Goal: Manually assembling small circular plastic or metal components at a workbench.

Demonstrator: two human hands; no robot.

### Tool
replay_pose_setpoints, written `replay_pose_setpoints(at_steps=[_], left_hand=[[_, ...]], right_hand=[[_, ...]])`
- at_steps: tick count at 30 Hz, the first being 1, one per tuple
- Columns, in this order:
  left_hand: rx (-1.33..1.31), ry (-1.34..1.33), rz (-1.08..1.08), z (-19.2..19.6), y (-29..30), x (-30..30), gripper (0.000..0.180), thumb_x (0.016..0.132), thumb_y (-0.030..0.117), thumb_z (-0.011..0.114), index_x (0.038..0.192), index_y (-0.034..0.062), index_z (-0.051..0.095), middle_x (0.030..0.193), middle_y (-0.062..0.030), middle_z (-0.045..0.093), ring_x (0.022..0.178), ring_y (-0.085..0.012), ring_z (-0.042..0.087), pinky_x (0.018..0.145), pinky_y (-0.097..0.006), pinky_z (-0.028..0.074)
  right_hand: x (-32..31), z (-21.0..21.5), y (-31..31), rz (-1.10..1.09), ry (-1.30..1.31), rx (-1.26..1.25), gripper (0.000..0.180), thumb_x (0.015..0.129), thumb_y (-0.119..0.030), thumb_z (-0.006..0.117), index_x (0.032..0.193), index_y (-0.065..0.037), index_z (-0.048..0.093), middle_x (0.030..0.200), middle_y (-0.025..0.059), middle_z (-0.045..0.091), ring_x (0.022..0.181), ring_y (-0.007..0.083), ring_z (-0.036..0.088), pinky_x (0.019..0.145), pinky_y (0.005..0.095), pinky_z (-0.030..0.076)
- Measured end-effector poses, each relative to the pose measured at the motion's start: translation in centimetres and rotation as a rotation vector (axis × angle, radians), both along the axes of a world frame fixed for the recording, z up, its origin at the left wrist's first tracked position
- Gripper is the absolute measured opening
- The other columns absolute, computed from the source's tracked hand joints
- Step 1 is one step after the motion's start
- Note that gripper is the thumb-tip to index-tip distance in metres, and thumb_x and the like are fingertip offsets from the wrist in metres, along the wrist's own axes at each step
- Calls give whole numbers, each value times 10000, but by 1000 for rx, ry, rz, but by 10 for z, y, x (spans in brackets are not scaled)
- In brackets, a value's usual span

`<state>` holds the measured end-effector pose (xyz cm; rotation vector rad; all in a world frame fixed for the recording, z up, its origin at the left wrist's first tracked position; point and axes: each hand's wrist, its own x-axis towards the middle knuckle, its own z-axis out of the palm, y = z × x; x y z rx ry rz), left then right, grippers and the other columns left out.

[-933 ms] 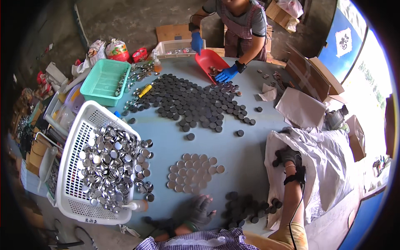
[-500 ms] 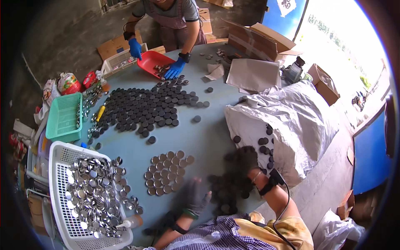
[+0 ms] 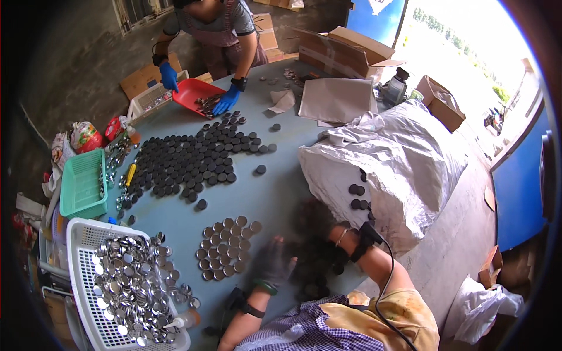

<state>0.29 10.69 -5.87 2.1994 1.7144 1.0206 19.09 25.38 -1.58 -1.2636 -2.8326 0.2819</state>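
Note:
Near the table's front edge my left hand (image 3: 271, 263), in a dark glove with bare fingertips, is held open with its thumb apart. It lies between a patch of round silver caps (image 3: 225, 248) and a heap of black discs (image 3: 313, 284). My right hand (image 3: 319, 221), in a dark glove too, is over the far side of that heap, beside the mouth of a white sack (image 3: 404, 158). Motion smears its fingers, and whether it holds any discs cannot be made out. Several loose black discs (image 3: 358, 204) lie in the sack's mouth.
A white basket (image 3: 75, 263) of silver caps stands at left, with a glue bottle (image 3: 186, 319) at its rim. Beyond are a green basket (image 3: 82, 205), a yellow-handled tool (image 3: 130, 174) and many spread black discs (image 3: 187, 158). Across the table a blue-gloved person holds a red dustpan (image 3: 190, 93).
My right hand has shifted toward me and left, away from the sack's mouth. Fewer black discs show in the mouth. The whole view has swung slightly.

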Motion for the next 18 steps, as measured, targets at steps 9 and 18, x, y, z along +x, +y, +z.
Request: replay_pose_setpoints(at_steps=[9, 18], left_hand=[[-32, 51, -87, 4, 17, 5, 712, 806, 360, 731, 1375, 20, 470, 1371, -178, 527, 1265, -344, 511, 1092, -506, 354], [-16, 130, -96, -6, 9, 3, 713, 769, 443, 730, 1310, 21, 538, 1291, -190, 578, 1223, -356, 533, 1072, -510, 364]], right_hand=[[63, 20, -9, -284, 214, 485, 376, 867, -258, 612, 1150, -10, 611, 1230, 204, 582, 1153, 394, 537, 938, 459, 450], [94, -29, 10, -370, -188, 155, 262, 798, -286, 611, 947, -87, 693, 1024, 171, 619, 1033, 357, 557, 912, 441, 444]])
